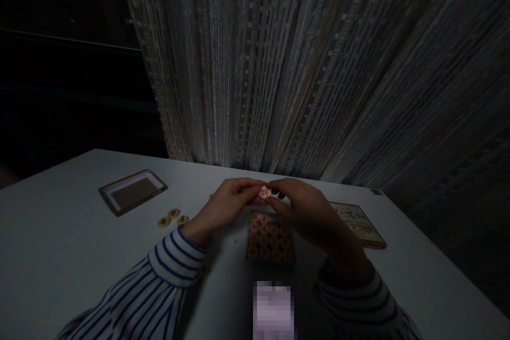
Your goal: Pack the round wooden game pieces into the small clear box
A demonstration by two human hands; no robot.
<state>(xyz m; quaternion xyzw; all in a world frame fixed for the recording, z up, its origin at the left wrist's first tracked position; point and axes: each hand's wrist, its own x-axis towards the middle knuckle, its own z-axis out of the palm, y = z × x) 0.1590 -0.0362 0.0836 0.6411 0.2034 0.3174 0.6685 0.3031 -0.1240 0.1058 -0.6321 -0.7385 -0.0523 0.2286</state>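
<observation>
Between the fingertips of both hands is a round xiangqi piece (265,192) with a red character facing me. My left hand (229,204) pinches it from the left, and my right hand (300,207) grips its right side. Just below them on the table lies a square box (270,261) with rows of xiangqi pieces (264,228) marked in red. The right hand hides the box's upper right corner. Beyond my left wrist lie several loose pieces (174,213) with dark characters, and a sliver of another shows behind the left hand.
At the table's left is a shallow open tray (115,211) with a brown inside. A printed box lid (358,223) lies to the right, partly behind my right arm. A string curtain (255,64) hangs along the far edge of the white table (59,234). The room is dim.
</observation>
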